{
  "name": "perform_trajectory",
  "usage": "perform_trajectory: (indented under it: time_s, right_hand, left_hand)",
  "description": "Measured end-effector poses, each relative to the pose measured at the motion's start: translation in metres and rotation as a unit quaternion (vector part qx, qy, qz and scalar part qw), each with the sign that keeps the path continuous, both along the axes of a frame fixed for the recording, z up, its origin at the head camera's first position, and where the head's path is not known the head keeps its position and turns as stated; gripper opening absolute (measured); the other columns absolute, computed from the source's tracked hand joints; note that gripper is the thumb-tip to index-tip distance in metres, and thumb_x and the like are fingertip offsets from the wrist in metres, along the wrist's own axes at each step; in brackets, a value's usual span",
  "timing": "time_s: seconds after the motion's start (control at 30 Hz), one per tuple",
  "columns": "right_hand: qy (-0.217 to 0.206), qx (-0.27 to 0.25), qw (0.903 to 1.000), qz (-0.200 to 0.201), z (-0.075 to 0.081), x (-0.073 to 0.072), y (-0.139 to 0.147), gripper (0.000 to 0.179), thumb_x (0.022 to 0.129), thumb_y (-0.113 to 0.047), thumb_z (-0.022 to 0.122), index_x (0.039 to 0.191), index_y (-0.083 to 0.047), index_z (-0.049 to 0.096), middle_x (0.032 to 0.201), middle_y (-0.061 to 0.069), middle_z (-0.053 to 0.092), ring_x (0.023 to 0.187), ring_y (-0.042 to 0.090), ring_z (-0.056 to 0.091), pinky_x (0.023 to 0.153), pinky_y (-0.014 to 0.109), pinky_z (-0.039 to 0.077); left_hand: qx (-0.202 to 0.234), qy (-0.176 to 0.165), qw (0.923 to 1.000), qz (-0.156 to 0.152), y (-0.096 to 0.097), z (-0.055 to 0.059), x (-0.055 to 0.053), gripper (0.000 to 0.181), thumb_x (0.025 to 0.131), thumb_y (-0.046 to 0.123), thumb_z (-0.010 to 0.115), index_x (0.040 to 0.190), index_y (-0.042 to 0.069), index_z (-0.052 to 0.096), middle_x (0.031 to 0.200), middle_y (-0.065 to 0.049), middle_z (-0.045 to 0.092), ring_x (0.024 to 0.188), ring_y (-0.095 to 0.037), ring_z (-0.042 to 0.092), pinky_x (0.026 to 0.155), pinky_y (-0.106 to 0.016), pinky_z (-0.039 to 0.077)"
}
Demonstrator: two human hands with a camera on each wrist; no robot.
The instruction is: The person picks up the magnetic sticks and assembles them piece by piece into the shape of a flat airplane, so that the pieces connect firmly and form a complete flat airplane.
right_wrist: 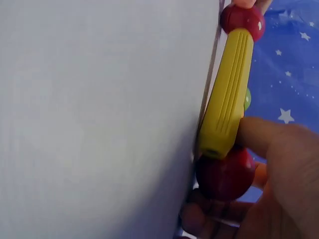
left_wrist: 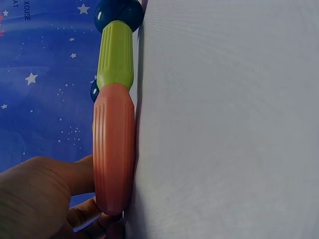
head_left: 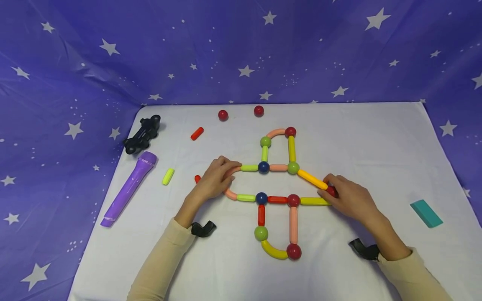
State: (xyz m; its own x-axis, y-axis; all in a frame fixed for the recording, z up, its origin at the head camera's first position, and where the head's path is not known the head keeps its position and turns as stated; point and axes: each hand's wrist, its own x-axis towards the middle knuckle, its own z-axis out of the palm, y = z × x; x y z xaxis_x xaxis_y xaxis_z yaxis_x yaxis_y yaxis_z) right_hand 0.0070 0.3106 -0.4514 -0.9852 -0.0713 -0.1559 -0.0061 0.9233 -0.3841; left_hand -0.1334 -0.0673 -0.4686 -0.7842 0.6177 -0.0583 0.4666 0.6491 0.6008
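Observation:
My left hand (head_left: 215,177) grips the salmon curved rod (left_wrist: 114,149) at the left end of a flat figure built of toy rods and balls. A short lime rod (left_wrist: 116,55) joins that curve to a dark blue ball (head_left: 264,167). At the opposite end, my right hand (head_left: 350,196) holds a red ball (right_wrist: 225,174) between thumb and fingers. An orange rod (head_left: 312,179) runs to this ball from a green ball (head_left: 293,167). Below it, a yellow rod (right_wrist: 228,94) reaches up to the held ball; whether they are joined I cannot tell.
Two loose red balls (head_left: 223,115) lie at the back, near a short red rod (head_left: 197,133). Another red rod (head_left: 197,179) is partly behind my left hand. At left are a lime rod (head_left: 168,177), a purple microphone (head_left: 129,188) and a black object (head_left: 142,134); a teal block (head_left: 426,213) lies right.

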Motion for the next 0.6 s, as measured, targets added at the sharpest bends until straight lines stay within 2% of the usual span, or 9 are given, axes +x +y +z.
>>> perform_trajectory:
  time_s: [0.17, 0.33, 0.5, 0.6]
  right_hand:
    - [0.013, 0.005, 0.9998, -0.015, -0.003, 0.001, -0.004, 0.029, 0.087, -0.027, 0.072, 0.108, -0.01, 0.062, 0.078, 0.003, 0.053, 0.062, 0.016, 0.044, 0.051, 0.027, 0.033]
    - [-0.014, -0.016, 0.9994, -0.026, -0.003, 0.003, -0.002, 0.037, 0.089, -0.036, 0.07, 0.112, -0.008, 0.061, 0.086, 0.006, 0.058, 0.068, 0.018, 0.048, 0.054, 0.027, 0.038]
    - [-0.033, -0.056, 0.9978, -0.017, -0.003, 0.01, 0.005, 0.049, 0.088, -0.036, 0.072, 0.124, -0.005, 0.058, 0.109, 0.014, 0.063, 0.086, 0.024, 0.057, 0.069, 0.039, 0.053]
    - [-0.033, -0.08, 0.9962, -0.002, -0.004, 0.015, 0.01, 0.059, 0.086, -0.032, 0.075, 0.134, -0.006, 0.052, 0.12, 0.017, 0.061, 0.093, 0.026, 0.059, 0.08, 0.047, 0.055]
  left_hand:
    - [-0.001, -0.001, 1.0, -0.002, 0.0, 0.0, 0.0, 0.043, 0.095, 0.014, 0.063, 0.135, 0.026, 0.057, 0.118, -0.001, 0.053, 0.103, -0.019, 0.047, 0.085, -0.033, 0.043]
    - [0.003, -0.002, 1.0, -0.002, 0.0, 0.0, 0.0, 0.043, 0.094, 0.013, 0.064, 0.135, 0.026, 0.057, 0.117, -0.002, 0.053, 0.102, -0.019, 0.047, 0.083, -0.033, 0.042]
    - [0.004, -0.004, 1.0, 0.0, -0.001, 0.0, 0.0, 0.043, 0.094, 0.013, 0.064, 0.135, 0.025, 0.057, 0.117, -0.002, 0.053, 0.102, -0.019, 0.046, 0.083, -0.032, 0.042]
    - [0.006, -0.006, 1.0, 0.0, -0.001, 0.0, 0.0, 0.043, 0.094, 0.013, 0.064, 0.135, 0.025, 0.057, 0.117, -0.002, 0.053, 0.102, -0.019, 0.046, 0.083, -0.032, 0.042]
